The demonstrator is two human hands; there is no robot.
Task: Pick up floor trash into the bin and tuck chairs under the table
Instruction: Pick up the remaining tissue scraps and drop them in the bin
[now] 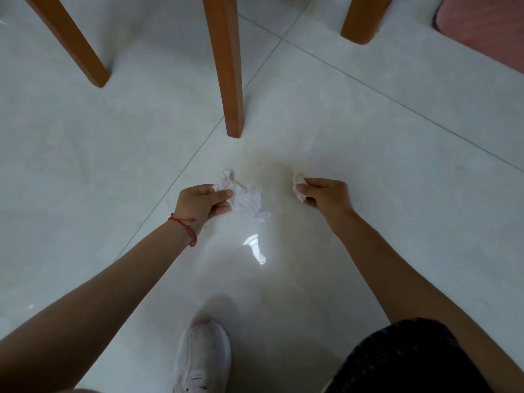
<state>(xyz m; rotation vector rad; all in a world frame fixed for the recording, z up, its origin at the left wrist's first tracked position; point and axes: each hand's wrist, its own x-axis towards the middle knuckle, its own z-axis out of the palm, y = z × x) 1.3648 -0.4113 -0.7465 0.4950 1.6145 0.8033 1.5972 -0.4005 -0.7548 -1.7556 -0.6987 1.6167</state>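
Head view, looking down: left hand (202, 201) grips a crumpled tissue (243, 197), right hand (326, 195) pinches a smaller wad (298, 186) — both just above the tiled floor (397, 180) near a wooden leg (226, 66). Trash-gathering step, I'd say — next comes finding the bin, which isn't in sight.

The floor tiles (368, 154) looked glossy and smooth. 3 legs (231, 80) were matt orange-brown wood. Both tissues (246, 198) were crumpled white paper.
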